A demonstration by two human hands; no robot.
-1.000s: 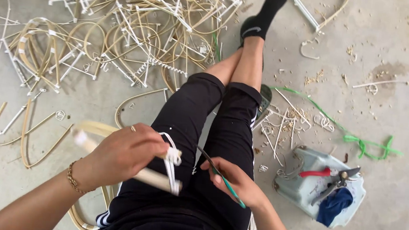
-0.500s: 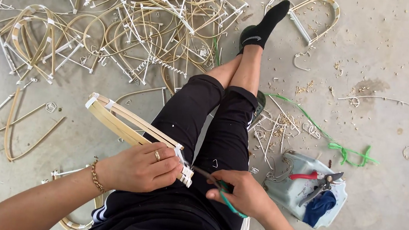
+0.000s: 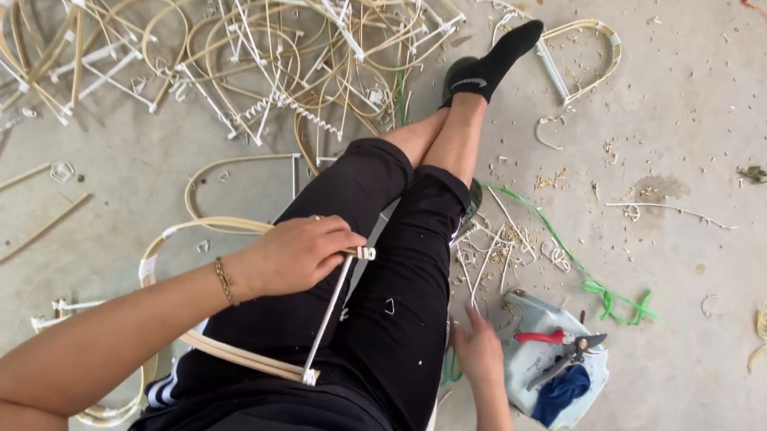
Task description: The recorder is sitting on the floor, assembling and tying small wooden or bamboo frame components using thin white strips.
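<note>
— Where is the left hand (image 3: 300, 252)?

— Over the person's left thigh, fingers curled tight around the top of a bent cane frame (image 3: 214, 227). The frame is a pale bowed strip with a white straight bar (image 3: 329, 318) across it; the bar runs from the fist down to the lap, where it meets the lower cane strips. A thin bracelet (image 3: 224, 280) sits on that wrist.

— And the frame itself, where does it lie?

— Across the lap and out past the left leg, its curved end hanging over the concrete floor (image 3: 740, 119) toward the lower left corner of the view.

— The right hand (image 3: 477, 346)?

— Down on the floor just beside the right thigh, fingers spread narrow and flat, holding nothing that I can see. It lies at the edge of a pale grey tray (image 3: 538, 315), close to it; I cannot tell whether they touch.

— What is in the tray?

— Red-handled pruning shears (image 3: 564, 341) and a dark blue cloth (image 3: 563, 394).

— What else is about?

— A big heap of finished cane frames (image 3: 231, 42) fills the far left of the floor. A green string (image 3: 584, 277) trails from beside the knees to a knot beyond the tray. The legs in black trousers (image 3: 404, 292) stretch forward, crossed, with a black sock (image 3: 497, 62) on the far foot. Shavings and short offcuts litter the floor on the right.
</note>
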